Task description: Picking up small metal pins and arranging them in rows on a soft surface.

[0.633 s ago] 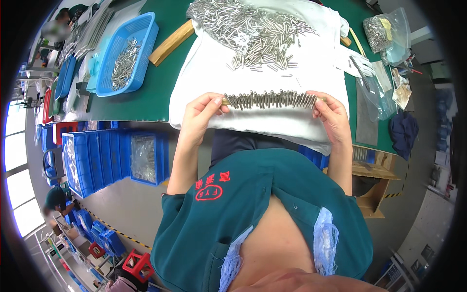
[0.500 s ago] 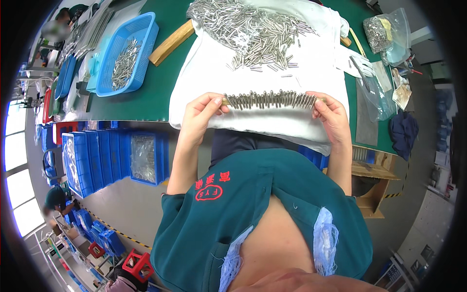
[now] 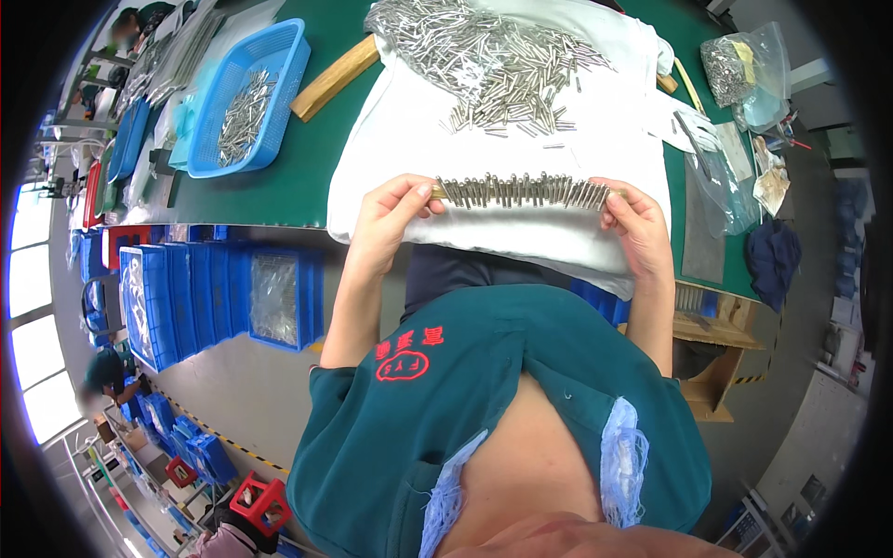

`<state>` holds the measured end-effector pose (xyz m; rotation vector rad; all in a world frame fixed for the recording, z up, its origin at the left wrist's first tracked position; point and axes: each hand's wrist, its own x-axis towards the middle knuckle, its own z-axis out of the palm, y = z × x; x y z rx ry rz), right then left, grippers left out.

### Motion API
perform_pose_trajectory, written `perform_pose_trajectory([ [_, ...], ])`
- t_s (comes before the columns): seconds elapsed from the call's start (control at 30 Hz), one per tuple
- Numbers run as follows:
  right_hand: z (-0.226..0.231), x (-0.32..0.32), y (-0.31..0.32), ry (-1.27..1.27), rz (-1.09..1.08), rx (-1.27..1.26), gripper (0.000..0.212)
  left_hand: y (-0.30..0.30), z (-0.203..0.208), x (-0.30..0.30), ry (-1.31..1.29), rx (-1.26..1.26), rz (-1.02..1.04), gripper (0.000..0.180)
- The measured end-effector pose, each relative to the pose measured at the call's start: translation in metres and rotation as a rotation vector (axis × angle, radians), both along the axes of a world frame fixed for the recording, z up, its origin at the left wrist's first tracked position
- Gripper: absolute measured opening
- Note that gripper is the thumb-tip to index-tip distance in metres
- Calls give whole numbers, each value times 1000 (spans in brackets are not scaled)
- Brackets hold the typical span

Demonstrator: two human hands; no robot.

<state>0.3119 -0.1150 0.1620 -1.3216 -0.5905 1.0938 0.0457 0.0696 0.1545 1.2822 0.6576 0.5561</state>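
Between my two hands stretches a narrow strip carrying a row of small silvery metal pins (image 3: 521,191), held level above the near part of a white cloth (image 3: 391,149). My left hand (image 3: 395,209) pinches its left end between thumb and fingers, where a bit of yellowish strip shows. At the right end, my right hand (image 3: 637,219) grips it likewise. The pins stand side by side, some leaning. Beyond them on the cloth lies a large heap of loose metal pins (image 3: 521,79), partly under clear plastic.
A blue perforated basket (image 3: 290,93) with more pins stands left on the green table (image 3: 270,200), beside a wooden bar (image 3: 335,77). At right are a plastic bag of small metal parts (image 3: 727,73), a white glove (image 3: 684,121) and a dark cloth (image 3: 772,253). Blue crates (image 3: 200,302) sit below left.
The whole view has shifted slightly. Both hands keep the same grip on the strip of pins, and the heap looks unchanged.
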Motion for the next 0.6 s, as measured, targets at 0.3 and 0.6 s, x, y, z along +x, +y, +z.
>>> perform_pose_trajectory([
  [0.3,-3,2,-2,8,-5,-2,29,-1,1,2,-20,-9,-22,23],
  [0.6,-4,3,-2,25,-38,-35,30,-2,0,2,-24,-27,-23,21],
])
